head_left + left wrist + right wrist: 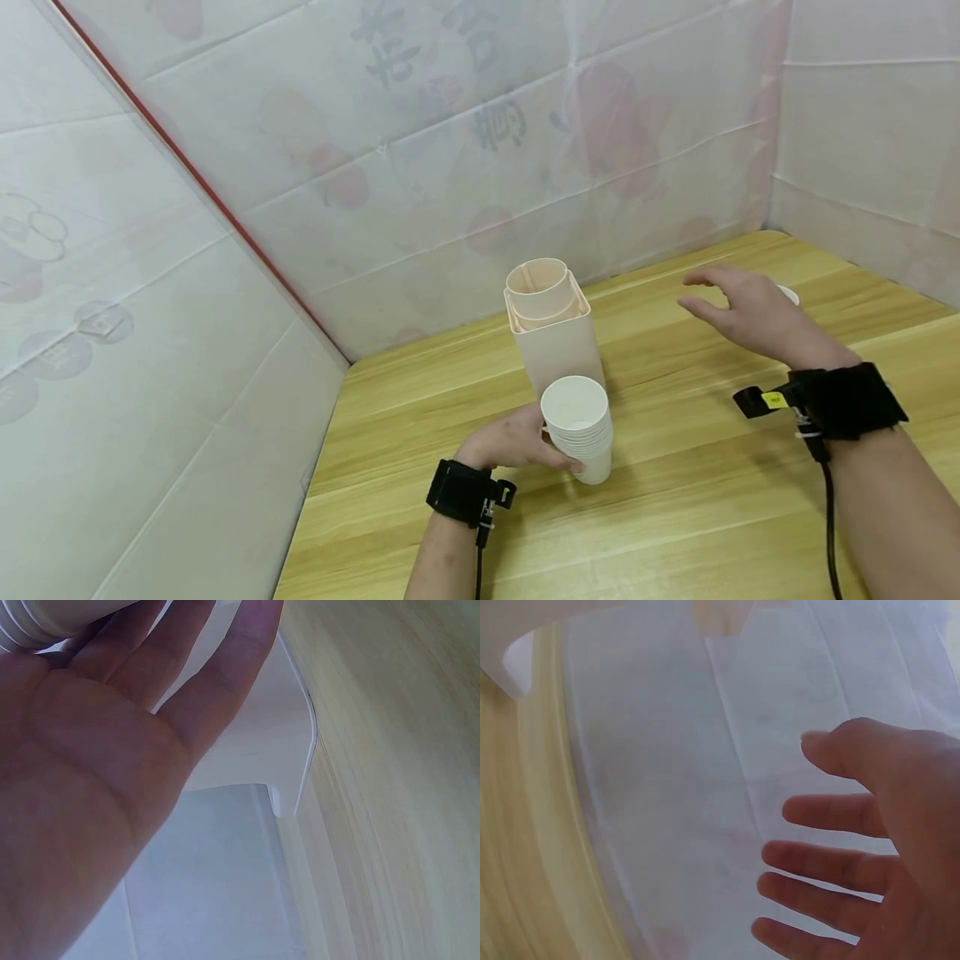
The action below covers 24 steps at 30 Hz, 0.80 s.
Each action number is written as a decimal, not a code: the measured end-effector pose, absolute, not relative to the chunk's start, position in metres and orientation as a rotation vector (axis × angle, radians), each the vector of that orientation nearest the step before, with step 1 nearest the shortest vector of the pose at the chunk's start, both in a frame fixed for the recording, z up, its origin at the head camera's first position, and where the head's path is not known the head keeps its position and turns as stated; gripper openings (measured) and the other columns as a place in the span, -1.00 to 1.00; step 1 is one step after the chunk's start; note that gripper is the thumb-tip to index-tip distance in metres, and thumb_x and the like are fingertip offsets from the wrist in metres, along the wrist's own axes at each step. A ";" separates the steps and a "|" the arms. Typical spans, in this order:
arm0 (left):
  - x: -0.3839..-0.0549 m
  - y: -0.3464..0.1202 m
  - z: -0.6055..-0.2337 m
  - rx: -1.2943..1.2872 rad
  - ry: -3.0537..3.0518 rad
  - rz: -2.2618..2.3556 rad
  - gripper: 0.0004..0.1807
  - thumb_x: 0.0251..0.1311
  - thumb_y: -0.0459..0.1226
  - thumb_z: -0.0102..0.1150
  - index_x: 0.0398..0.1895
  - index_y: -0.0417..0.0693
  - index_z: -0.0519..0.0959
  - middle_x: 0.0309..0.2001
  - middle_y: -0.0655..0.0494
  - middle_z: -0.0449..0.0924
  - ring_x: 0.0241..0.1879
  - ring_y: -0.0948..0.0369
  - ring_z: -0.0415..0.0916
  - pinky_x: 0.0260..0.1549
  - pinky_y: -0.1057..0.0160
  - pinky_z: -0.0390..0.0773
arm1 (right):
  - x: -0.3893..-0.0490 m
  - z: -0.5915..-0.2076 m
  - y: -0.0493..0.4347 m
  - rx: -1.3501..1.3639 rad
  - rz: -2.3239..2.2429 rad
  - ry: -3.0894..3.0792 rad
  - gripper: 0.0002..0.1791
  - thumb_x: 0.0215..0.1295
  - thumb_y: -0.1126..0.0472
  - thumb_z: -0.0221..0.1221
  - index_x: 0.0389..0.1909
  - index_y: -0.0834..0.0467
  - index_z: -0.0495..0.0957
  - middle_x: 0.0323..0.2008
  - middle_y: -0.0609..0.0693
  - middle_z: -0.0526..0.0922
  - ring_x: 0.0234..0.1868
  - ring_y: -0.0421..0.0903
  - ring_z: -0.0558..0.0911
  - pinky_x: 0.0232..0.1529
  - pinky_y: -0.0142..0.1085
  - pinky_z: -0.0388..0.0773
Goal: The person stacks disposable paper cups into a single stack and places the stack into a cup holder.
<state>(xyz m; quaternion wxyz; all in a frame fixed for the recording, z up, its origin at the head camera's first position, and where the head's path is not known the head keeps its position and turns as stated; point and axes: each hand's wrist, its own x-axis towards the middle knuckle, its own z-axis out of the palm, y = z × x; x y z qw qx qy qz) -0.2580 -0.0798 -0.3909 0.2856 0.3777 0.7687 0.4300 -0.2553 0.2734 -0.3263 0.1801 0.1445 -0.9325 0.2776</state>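
Note:
My left hand [517,437] grips a stack of white paper cups [576,425], its thumb across the near side and the mouths tilted up. Directly behind the stack stands a pale cream cup holder [558,354], a squarish box with a round tube [536,279] rising from its top. The left wrist view shows the ribbed rims of the stack [30,622] at its top left corner and the holder's side [255,742] beyond the fingers. My right hand [757,312] is raised to the right of the holder, fingers apart and nothing held.
Behind the right hand a small white round thing [788,294] shows in part. The wooden table [420,392] runs back to walls hung with white printed sheeting [450,183]. Each wrist wears a black strap [847,402] with a camera and cable.

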 end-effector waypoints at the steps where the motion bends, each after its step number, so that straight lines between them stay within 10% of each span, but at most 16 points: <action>1: -0.258 -0.080 -0.391 1.009 2.055 1.150 -0.21 0.00 -0.32 0.50 0.29 0.27 0.34 0.15 0.31 0.53 0.11 0.37 0.51 0.07 0.31 0.52 | -0.256 -0.328 0.276 0.394 0.790 -2.636 -0.48 0.49 -0.03 0.07 0.21 0.31 0.45 0.22 0.38 0.47 0.25 0.36 0.41 0.10 0.22 0.39; 13: -0.258 -0.081 -0.391 1.022 2.052 1.152 -0.21 0.00 -0.33 0.50 0.30 0.26 0.32 0.16 0.29 0.52 0.12 0.37 0.50 0.08 0.31 0.52 | -0.275 -0.353 0.311 0.108 0.885 -2.546 -0.43 0.51 0.00 -0.01 0.26 0.39 0.35 0.25 0.55 0.30 0.30 0.53 0.17 0.23 0.37 0.12; 24: -0.257 -0.081 -0.391 1.018 2.047 1.156 -0.19 0.00 -0.35 0.50 0.31 0.24 0.32 0.16 0.29 0.52 0.12 0.37 0.50 0.09 0.32 0.52 | -0.277 -0.379 0.334 -0.220 1.010 -2.611 0.13 0.41 -0.27 -0.02 0.46 0.54 -0.32 0.33 0.75 -0.16 0.29 0.65 0.00 0.21 0.44 0.05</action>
